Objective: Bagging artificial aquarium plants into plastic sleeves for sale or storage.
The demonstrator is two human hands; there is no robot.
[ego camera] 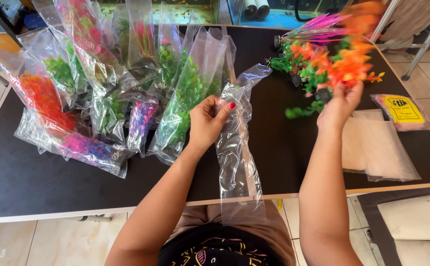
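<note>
At frame centre the left hand [209, 120] is pinching a clear plastic sleeve [234, 148] while the right hand [339, 104] is gripping an orange-green plastic plant [340, 66] at upper right.

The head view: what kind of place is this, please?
Probably an aquarium or pet-supply shop. Fish tanks stand behind the black table, bagged plastic plants cover it, and the right hand holds another plastic plant.

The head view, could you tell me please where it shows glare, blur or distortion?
In the head view, glare streaks the clear bag in the left hand and the bagged plants; the orange plant in the right hand is motion-blurred; the table edge bows from wide-angle distortion; lighting is even daylight.
</note>
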